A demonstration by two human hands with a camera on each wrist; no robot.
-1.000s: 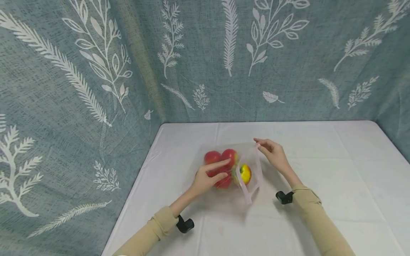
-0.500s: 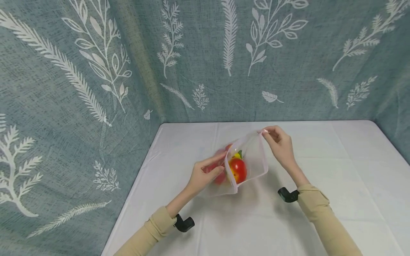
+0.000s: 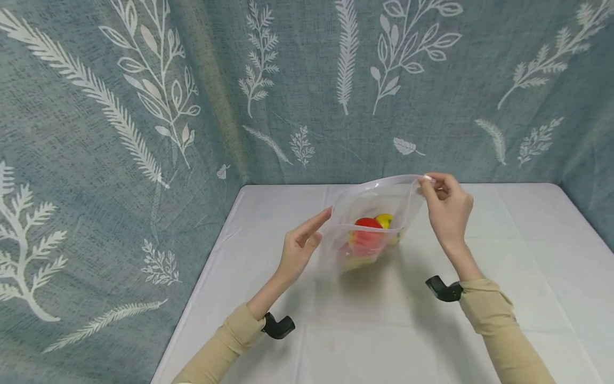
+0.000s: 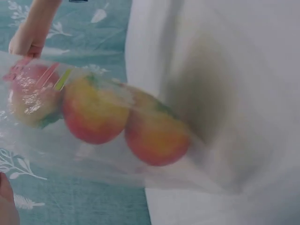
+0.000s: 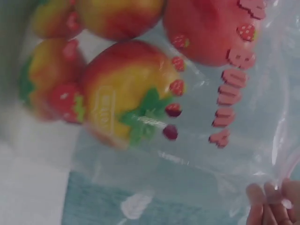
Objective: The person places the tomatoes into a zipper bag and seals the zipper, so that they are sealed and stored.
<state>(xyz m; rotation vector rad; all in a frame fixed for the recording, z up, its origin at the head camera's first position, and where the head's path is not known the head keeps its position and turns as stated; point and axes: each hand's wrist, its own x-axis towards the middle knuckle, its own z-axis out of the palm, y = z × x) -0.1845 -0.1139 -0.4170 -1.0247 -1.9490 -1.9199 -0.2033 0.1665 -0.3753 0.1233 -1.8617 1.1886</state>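
The right hand [image 3: 447,205] pinches the top right corner of a clear bag [image 3: 369,224], lifted above the middle of the white counter [image 3: 503,256]. The left hand [image 3: 299,246], fingers straight, touches the bag's left edge. Red-and-yellow apples [image 3: 368,234] sag inside, blurred through plastic; their exact count is unclear.

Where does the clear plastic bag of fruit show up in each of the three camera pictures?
Head view: the bag hangs mid-picture between both hands, above the white table.
Left wrist view: the bag fills the left half, fruit bulging inside.
Right wrist view: the bag fills nearly the whole picture, strawberry prints on it.
Shared landmark: the right hand pinching the bag's top corner, seen top left in the left wrist view and bottom right in the right wrist view.
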